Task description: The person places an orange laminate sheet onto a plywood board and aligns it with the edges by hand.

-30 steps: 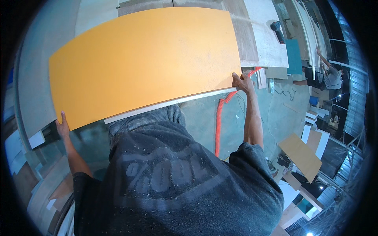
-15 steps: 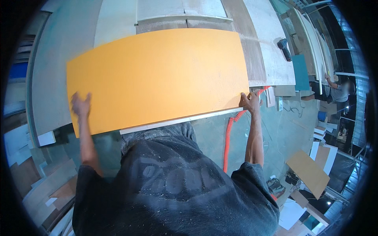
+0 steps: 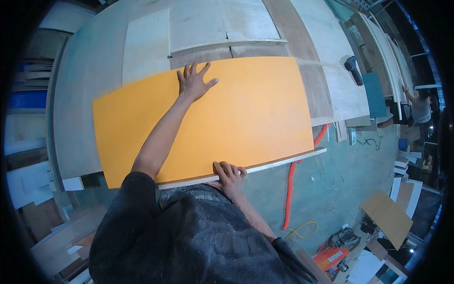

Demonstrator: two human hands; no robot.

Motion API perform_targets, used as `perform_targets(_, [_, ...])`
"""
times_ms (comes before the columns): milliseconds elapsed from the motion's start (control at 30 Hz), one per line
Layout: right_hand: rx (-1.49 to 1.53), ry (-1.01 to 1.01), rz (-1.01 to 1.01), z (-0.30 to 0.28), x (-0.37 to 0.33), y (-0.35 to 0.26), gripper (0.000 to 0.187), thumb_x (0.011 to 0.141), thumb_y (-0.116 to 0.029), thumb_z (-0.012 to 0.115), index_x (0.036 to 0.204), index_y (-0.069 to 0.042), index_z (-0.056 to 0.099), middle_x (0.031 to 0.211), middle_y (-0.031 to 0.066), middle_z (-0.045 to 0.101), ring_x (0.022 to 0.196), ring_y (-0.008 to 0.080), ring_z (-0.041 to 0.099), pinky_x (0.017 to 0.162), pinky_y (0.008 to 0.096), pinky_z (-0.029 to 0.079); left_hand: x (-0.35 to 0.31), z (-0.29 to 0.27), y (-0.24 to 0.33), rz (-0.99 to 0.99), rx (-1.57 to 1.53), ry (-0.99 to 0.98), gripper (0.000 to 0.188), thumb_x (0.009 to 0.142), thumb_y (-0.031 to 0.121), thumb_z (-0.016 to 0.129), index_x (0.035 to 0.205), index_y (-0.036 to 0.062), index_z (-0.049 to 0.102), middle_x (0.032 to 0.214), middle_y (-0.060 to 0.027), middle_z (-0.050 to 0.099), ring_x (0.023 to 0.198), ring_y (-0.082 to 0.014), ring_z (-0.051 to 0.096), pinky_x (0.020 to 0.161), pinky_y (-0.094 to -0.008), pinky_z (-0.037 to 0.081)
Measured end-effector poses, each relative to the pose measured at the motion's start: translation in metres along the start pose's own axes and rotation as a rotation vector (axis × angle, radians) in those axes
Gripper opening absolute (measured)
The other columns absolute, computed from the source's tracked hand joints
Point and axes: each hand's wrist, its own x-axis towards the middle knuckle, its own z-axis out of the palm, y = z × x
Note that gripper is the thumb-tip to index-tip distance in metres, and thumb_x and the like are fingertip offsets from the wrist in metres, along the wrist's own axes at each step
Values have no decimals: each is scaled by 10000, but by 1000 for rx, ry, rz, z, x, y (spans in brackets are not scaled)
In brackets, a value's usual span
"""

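Observation:
A large yellow-orange panel (image 3: 255, 104) lies flat across the bench in front of me. Along its near edge runs a pale wooden strip (image 3: 283, 161), whose right end sticks out past the panel's corner. My left hand (image 3: 191, 85) rests near the panel's far edge, fingers spread and pressed flat on the surface. At the near edge, close to my body, my right hand (image 3: 230, 180) curls its fingers over the panel and strip, with the thumb partly seen below.
Pale boards (image 3: 198, 23) cover the bench beyond the panel. A dark power tool (image 3: 353, 70) lies at the right. An orange coiled hose (image 3: 288, 199) hangs to the floor. Another person (image 3: 420, 108) stands far right beside stacked boards. Offcuts (image 3: 66, 232) lie at lower left.
My left hand has gone from the panel's left end to its far edge. My right hand has left the right corner for the near edge's middle. The strip now reaches farther right along the panel.

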Motion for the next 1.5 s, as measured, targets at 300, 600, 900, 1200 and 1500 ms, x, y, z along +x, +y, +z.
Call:
perform_targets(300, [-1, -99, 8, -3, 33, 2, 805, 790, -657, 748, 1445, -201, 648, 1349, 5, 594, 1197, 198, 542, 1046, 472, 280, 33, -16, -3, -85, -1, -131, 816, 1017, 674, 531, 1696, 326, 243, 1787, -51, 134, 1642, -373, 59, 1207, -798, 179])
perform_targets(600, [-50, -142, 3, -3, 94, 7, 824, 804, -646, 744, 1476, -188, 609, 1403, 3, 572, 1232, 196, 534, 1060, 479, 284, 87, -34, -2, -152, -56, -149, 793, 1027, 646, 533, 1696, 351, 226, 1792, -25, 113, 1648, -333, 51, 1213, -792, 178])
perform_targets(900, [-57, -128, -13, 1, 112, 7, 824, 821, -653, 738, 1488, -189, 598, 1402, -1, 571, 1213, 201, 543, 1050, 491, 284, 64, -22, -11, -5, -14, -167, 834, 1017, 651, 538, 1703, 336, 185, 1796, -29, 66, 1643, -360, 48, 1181, -832, 178])
perform_targets(1200, [-37, -190, -12, -2, 126, 2, 834, 825, -636, 743, 1502, -176, 580, 1410, 15, 567, 1235, 215, 523, 1061, 507, 265, 8, -39, -3, 7, -21, -291, 898, 988, 585, 641, 1706, 278, 198, 1795, -53, 63, 1643, -369, 40, 1157, -832, 242])
perform_targets(1500, [-12, -169, -1, 8, 216, 5, 816, 839, -626, 730, 1494, -160, 586, 1418, 37, 565, 1255, 228, 518, 1066, 523, 263, 92, -55, -24, -20, 30, -277, 892, 985, 566, 660, 1704, 325, 191, 1798, -16, 63, 1645, -349, 55, 1176, -802, 260])
